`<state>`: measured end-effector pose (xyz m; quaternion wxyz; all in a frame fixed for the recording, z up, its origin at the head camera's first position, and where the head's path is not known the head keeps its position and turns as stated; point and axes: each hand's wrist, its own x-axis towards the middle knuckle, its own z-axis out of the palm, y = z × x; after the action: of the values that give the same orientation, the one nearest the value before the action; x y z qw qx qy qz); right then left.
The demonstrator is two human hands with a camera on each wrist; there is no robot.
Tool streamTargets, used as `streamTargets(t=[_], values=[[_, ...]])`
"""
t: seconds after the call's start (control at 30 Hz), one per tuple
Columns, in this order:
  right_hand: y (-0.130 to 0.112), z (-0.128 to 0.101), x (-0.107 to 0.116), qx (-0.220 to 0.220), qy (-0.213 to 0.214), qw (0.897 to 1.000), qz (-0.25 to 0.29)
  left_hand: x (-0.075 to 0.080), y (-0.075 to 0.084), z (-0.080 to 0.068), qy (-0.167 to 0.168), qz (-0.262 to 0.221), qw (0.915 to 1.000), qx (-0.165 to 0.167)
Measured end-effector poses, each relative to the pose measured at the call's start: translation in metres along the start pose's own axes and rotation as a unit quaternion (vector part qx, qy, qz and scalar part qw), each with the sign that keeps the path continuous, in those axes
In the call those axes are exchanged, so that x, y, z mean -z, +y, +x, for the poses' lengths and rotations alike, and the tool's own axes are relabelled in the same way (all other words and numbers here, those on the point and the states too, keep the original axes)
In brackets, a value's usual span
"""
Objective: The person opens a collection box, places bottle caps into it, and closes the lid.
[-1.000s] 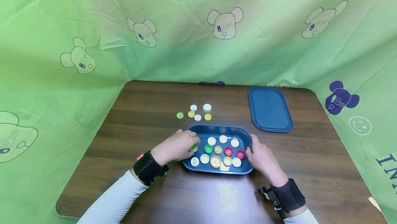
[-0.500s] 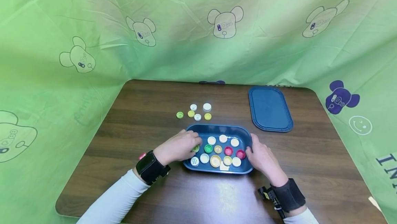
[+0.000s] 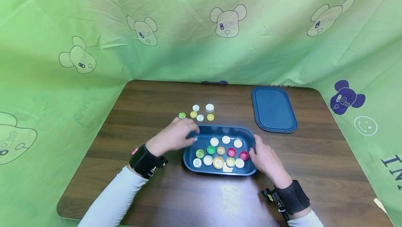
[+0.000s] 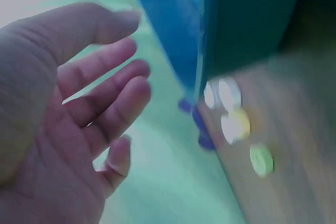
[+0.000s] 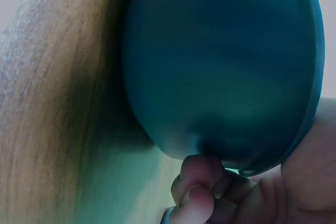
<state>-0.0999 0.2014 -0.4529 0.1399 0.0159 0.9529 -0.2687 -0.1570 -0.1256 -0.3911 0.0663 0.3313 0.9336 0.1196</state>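
A blue tray [image 3: 220, 128] sits on the brown table and holds several bottle caps, white, yellow, green and red. My left hand [image 3: 183, 134] hovers over the tray's far left corner with relaxed fingers; the left wrist view shows this hand [image 4: 105, 95] empty beside the tray [image 4: 247, 19]. A light green cap [image 3: 199, 153] lies at the tray's left end, free of the hand. My right hand [image 3: 260, 153] grips the tray's right rim. In the right wrist view its fingers [image 5: 202, 182] curl under the tray's wall [image 5: 220, 66].
Several loose caps [image 3: 200, 113] lie on the table just behind the tray, also blurred in the left wrist view as caps [image 4: 236, 124]. A blue lid [image 3: 273, 110] lies flat at the back right. Green printed cloth [image 3: 62, 63] surrounds the table.
My left hand let go of the light green cap inside the tray and lifted back toward the tray's far left corner. The right hand kept its hold on the rim.
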Motion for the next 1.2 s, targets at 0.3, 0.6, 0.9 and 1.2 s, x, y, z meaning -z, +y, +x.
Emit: streamTargets(t=[0.3,0.6,0.9,1.2], values=[[0.000,0.001,0.000,0.008,0.006,1.000,0.000,-0.001,-0.077,0.021,0.024,-0.048,0.9915,0.118],[0.000,0.001,-0.002,0.006,0.007,1.000,0.003,-0.021,-0.106,0.040,0.009,-0.020,0.9889,0.147],[-0.001,-0.001,-0.003,0.000,0.005,1.000,0.007,-0.031,-0.108,0.052,-0.012,0.002,0.9873,0.159],[0.000,-0.001,-0.001,0.002,0.009,1.000,0.007,-0.033,-0.106,0.054,0.000,-0.007,0.9885,0.151]])
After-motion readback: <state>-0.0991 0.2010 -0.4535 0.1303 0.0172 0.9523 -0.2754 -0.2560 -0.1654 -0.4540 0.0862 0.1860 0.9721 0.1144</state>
